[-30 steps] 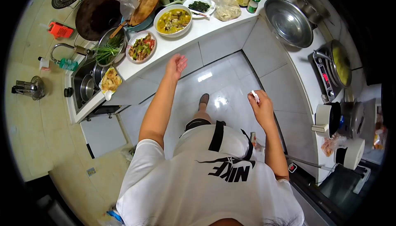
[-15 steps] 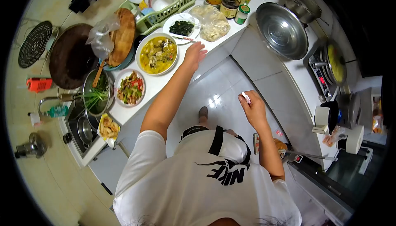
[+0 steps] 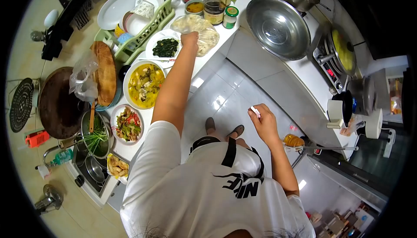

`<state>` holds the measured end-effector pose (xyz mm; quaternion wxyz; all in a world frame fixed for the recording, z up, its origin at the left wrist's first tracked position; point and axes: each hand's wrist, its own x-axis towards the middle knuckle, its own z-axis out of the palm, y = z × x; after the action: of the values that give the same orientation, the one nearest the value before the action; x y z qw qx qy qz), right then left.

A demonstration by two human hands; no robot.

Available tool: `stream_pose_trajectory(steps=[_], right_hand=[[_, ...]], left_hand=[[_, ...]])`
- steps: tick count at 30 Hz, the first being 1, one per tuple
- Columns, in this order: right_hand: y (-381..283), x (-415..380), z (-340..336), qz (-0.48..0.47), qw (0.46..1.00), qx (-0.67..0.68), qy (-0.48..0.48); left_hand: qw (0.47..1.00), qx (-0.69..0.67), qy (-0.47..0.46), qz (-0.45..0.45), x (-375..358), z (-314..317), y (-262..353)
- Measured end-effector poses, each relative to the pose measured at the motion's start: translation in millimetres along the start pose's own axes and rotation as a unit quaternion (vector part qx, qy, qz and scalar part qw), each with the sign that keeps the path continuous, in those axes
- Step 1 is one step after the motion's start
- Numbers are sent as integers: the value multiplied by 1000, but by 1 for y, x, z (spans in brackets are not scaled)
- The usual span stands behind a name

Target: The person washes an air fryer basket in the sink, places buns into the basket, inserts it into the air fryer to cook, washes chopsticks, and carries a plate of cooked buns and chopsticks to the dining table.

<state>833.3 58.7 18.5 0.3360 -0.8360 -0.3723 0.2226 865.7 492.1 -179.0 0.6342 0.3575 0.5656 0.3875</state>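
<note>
My left hand [image 3: 190, 40] is stretched over the counter, its fingers closed at the near edge of a clear plastic bag [image 3: 207, 37] with pale food inside. Right beside it is a white plate [image 3: 150, 49] of dark green cooked leaves [image 3: 165, 47], with chopsticks [image 3: 156, 59] lying along the plate's near side. Above the floor, my right hand [image 3: 265, 123] is closed around a small white object with pinkish marks [image 3: 255, 111], too small to name. A bowl of yellow soup [image 3: 146, 85] stands closer to my left forearm.
Along the left counter are a stir-fry plate [image 3: 127, 124], a green dish rack [image 3: 143, 32], a wok [image 3: 58, 103] and a sink [image 3: 82, 162]. Sauce bottles [image 3: 214, 4] stand behind the bag. A large steel basin [image 3: 278, 27] and an induction cooker [image 3: 328, 71] occupy the right counter.
My left hand has moved from beside the plate to the plastic bag and closed there. The view has shifted and my feet have moved. My right hand still holds the small white object.
</note>
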Motion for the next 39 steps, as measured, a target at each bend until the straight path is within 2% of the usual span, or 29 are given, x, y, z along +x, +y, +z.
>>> stream_pose_trajectory(steps=[1, 6, 9, 13, 17, 18, 24, 29, 32, 37, 39], right_hand=[[0, 1, 0, 4, 1000, 9, 2], [9, 6, -2, 7, 1000, -5, 3], [12, 9, -6, 7, 1000, -3, 6], [16, 11, -11, 2, 1000, -3, 20], [18, 9, -17, 14, 1000, -2, 24], [20, 9, -19, 11, 999, 1, 32], [22, 9, -41, 12, 995, 57, 76], [13, 10, -71, -16, 991, 75, 109], [17, 6, -85, -27, 986, 114, 115], [55, -9, -92, -103, 978, 122, 137], [75, -24, -99, -118, 976, 122, 139]], left_hand=[[998, 26, -25, -60, -11, -3, 14], [996, -15, -45, -79, -41, 6, 54], [999, -25, -7, -44, -43, 16, 70], [993, -106, -41, -10, -54, 16, 82], [991, -112, -64, 28, -80, 23, 92], [988, -113, -101, 30, -94, 20, 98], [970, -18, -234, 68, -190, -7, 113], [937, 67, -340, 33, -271, -21, 106], [916, 120, -384, 9, -317, -25, 88], [859, 268, -436, -11, -410, -26, 57], [842, 260, -474, 5, -441, -23, 33]])
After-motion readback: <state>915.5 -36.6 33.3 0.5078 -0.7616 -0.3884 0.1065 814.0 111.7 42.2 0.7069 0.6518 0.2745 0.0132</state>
